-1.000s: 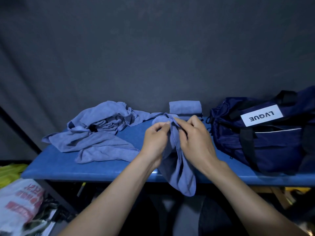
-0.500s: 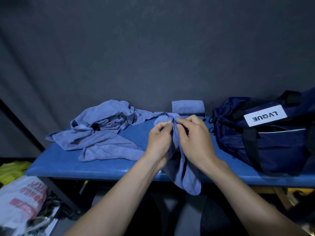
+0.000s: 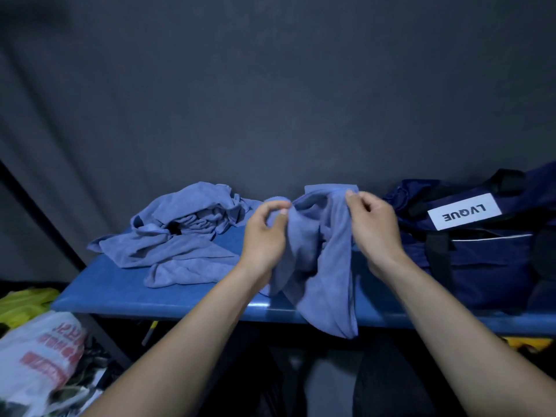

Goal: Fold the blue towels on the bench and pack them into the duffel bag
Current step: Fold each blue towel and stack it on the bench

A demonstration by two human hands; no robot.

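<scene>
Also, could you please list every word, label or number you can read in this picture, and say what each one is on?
"LVQUE": black letters on a white label on the navy duffel bag; it appears upside down from this view.
Red print on the white plastic bag under the bench, lower left: too blurred and creased to read.
No other text shows; the towels carry none.

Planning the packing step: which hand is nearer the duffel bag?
Right. The right hand holds the towel just beside the duffel bag; the left hand is farther, across the towel.
</scene>
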